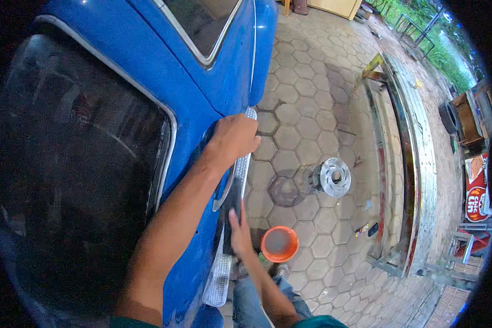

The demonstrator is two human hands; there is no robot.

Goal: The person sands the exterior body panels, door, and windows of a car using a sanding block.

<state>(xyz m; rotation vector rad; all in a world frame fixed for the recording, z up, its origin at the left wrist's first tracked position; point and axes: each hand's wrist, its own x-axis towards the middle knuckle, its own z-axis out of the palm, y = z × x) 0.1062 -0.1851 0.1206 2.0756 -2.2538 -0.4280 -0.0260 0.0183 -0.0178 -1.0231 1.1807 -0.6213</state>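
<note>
Beside a blue vehicle [202, 98], I stand over a long silver textured metal strip [218, 279], like a running board, with a dark middle section. My left hand [235, 135] is closed in a fist at the strip's far end, against the blue body. Whatever its curled fingers hold, if anything, is hidden. Lower down, my right hand [240, 232] is at the strip's outer edge, thumb and a finger stretched out and apart. An orange bucket [264, 247] of murky greyish liquid stands on the ground just right of that hand.
A metal disc-shaped part [336, 177] stands on the hexagonal paving [306, 145] to the right. Beyond it runs a long worn wooden bench [421, 153]. Small items [372, 229] lie on the paving near its base. A tyre [447, 117] is at the far right.
</note>
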